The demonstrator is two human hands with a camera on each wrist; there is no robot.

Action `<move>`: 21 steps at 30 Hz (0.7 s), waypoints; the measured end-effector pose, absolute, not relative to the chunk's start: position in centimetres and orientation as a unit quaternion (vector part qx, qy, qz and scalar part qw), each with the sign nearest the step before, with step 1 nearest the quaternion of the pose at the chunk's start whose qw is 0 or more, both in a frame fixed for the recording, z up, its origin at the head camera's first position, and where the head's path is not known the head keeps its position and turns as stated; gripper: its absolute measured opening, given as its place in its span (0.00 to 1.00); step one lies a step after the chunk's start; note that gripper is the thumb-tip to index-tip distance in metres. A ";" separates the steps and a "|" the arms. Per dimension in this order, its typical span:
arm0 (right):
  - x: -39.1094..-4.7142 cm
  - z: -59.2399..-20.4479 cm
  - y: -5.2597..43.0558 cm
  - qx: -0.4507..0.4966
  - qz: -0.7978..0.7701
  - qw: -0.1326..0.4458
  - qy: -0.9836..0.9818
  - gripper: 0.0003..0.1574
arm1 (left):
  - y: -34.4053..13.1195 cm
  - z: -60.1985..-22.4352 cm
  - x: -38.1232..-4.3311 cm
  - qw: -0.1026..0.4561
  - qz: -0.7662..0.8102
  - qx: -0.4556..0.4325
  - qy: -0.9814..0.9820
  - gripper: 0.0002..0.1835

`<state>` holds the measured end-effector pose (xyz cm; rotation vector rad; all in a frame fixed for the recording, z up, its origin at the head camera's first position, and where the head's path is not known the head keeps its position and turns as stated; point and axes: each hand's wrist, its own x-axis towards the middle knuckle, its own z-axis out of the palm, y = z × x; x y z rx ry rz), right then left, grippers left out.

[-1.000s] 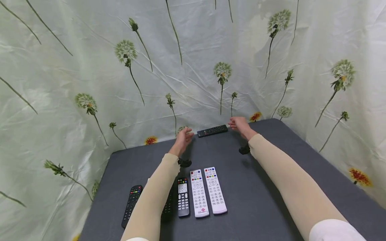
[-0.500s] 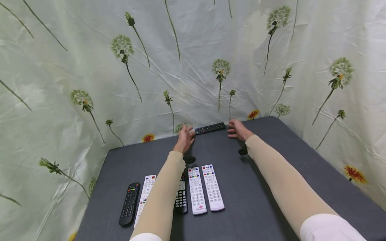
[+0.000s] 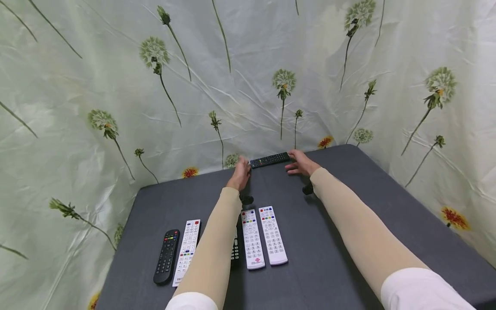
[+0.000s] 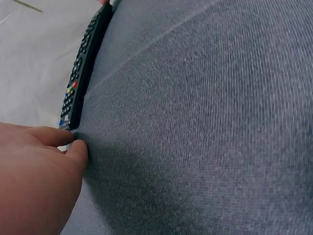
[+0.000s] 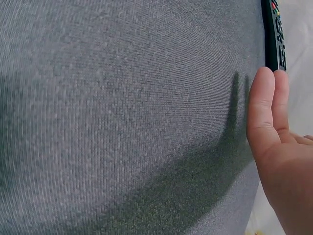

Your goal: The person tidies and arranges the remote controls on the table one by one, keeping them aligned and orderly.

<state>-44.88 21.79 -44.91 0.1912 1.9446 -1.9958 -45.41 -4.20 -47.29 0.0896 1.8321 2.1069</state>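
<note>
A black remote control (image 3: 270, 160) lies crosswise at the back edge of the table, with my hands at its two ends. My left hand (image 3: 240, 174) is at its left end; in the left wrist view the bent fingers (image 4: 63, 139) come right up to that end, though contact is unclear. At the right end is my right hand (image 3: 301, 163), its fingers (image 5: 262, 105) extended toward the remote in the right wrist view. A fingertip (image 4: 103, 1) shows at the remote's far end in the left wrist view. Neither hand grips it.
Nearer on the dark grey table (image 3: 329, 258) lie a black remote (image 3: 166, 257), a white remote (image 3: 187, 249) and two more white remotes, one left (image 3: 253, 241) and one right (image 3: 273, 237). My left sleeve partly hides a dark remote (image 3: 235, 249). A flowered curtain (image 3: 248, 86) hangs behind.
My right hand has moved left to the remote's right end. My left hand has moved slightly right to the other end. The remote stays at the back edge.
</note>
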 end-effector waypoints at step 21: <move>-43.4 -44.4 22.1 0.159 -0.669 0.116 0.716 0.36 | -4.1 -47.4 -45.0 0.100 0.657 -0.023 0.747 0.27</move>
